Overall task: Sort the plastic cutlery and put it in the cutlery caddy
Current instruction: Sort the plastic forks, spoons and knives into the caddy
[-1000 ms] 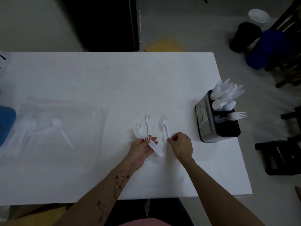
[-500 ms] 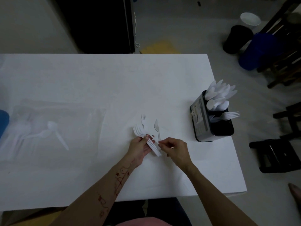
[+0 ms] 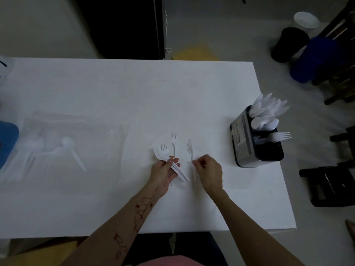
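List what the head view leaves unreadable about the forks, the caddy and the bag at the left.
1. Bundle of forks in the left hand: count unclear; white tines overlap and blur.
2. Cutlery caddy: label too small and dim to read; the near compartment is in shadow.
3. Clear plastic bag: the pieces inside are pale against the white table, number unclear.
4. Blue object: cut off by the left edge.

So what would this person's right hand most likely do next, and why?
Probably carry its pinched fork over to the bunch of forks in the left hand. The right hand grips one fork by the handle, the left already holds several, and one loose fork lies between them.
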A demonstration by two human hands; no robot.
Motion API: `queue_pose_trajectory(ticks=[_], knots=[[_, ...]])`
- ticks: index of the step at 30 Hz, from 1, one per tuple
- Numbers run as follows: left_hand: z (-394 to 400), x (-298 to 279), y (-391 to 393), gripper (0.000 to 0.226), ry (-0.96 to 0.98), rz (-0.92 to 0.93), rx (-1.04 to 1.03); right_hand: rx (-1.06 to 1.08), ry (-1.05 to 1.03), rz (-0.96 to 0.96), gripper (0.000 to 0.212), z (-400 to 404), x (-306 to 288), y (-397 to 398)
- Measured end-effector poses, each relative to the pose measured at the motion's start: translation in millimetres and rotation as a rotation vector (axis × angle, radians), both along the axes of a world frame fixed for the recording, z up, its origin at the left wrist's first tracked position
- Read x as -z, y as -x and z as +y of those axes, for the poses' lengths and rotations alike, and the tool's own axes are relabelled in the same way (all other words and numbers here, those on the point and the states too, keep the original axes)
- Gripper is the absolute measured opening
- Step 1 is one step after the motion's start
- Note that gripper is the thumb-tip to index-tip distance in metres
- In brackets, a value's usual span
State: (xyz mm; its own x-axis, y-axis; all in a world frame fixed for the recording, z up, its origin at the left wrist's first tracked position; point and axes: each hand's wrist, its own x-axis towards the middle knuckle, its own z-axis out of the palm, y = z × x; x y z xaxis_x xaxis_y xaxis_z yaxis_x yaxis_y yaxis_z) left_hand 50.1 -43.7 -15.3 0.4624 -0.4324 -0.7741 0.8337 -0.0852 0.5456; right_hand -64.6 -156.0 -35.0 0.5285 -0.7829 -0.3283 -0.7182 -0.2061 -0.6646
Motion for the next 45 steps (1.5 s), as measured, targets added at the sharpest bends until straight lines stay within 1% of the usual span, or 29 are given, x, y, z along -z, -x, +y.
queue_pose_trajectory(ticks=[2,5,6,8,10,13,17,21,25,27,28,30,32,33,35,37,39,41,43,45], knots=[[2,0,-1,0.026,-0.004,-0.004,0.017,0.051,0.025,0.132,0.019,2,2,-5],[4,0,-1,0.023,-0.017,-0.017,0.04,0.003,0.039,0.197,0.013,4,0,-11],[4,1,-1,0.022,-0.027,-0.022,0.039,0.006,0.055,0.179,0.012,4,-1,-12],[2,1,-2,0.02,-0.05,-0.024,0.028,0.012,0.065,0.081,0.011,6,-2,-12],[0,1,-3,0.02,-0.058,-0.02,0.025,-0.051,0.068,-0.02,0.012,10,-1,-9],[-2,-1,-3,0.022,-0.061,-0.01,0.044,-0.165,0.101,-0.088,0.01,18,-4,-5],[0,-1,-4,0.026,-0.024,-0.009,0.047,-0.209,0.112,-0.163,0.009,24,-4,-4],[10,-2,-7,0.022,0.034,-0.015,0.024,-0.259,0.042,-0.266,0.005,25,-2,-5],[25,4,-14,0.024,0.017,-0.007,-0.015,-0.332,-0.114,-0.263,0.011,27,-5,-12],[33,7,-18,0.023,0.007,-0.014,-0.045,-0.287,-0.139,-0.244,0.017,30,-7,-21],[36,8,-21,0.022,0.004,-0.016,-0.061,-0.228,-0.11,-0.217,0.021,31,-6,-25],[42,9,-25,0.022,0.004,-0.013,-0.086,-0.098,0.006,-0.108,0.024,31,-1,-36],[47,10,-29,0.023,0.0,-0.014,-0.086,-0.057,0.096,0.056,0.025,33,1,-44],[49,10,-30,0.023,-0.001,-0.013,-0.082,-0.069,0.107,0.13,0.024,34,2,-48],[52,10,-32,0.021,-0.001,-0.006,-0.082,-0.079,0.104,0.216,0.019,37,0,-55],[54,10,-34,0.021,0.005,-0.004,-0.074,-0.048,0.081,0.255,0.014,38,-3,-59],[56,10,-35,0.022,0.014,-0.002,-0.06,-0.004,0.051,0.265,0.014,39,-5,-60],[56,9,-36,0.022,0.021,0.002,-0.049,0.032,0.025,0.2,0.015,40,-8,-55],[55,7,-37,0.019,0.025,-0.001,-0.037,0.053,-0.016,0.039,0.014,42,-11,-47],[54,6,-38,0.02,0.025,-0.004,-0.027,-0.007,-0.055,-0.126,0.011,47,-14,-39]])
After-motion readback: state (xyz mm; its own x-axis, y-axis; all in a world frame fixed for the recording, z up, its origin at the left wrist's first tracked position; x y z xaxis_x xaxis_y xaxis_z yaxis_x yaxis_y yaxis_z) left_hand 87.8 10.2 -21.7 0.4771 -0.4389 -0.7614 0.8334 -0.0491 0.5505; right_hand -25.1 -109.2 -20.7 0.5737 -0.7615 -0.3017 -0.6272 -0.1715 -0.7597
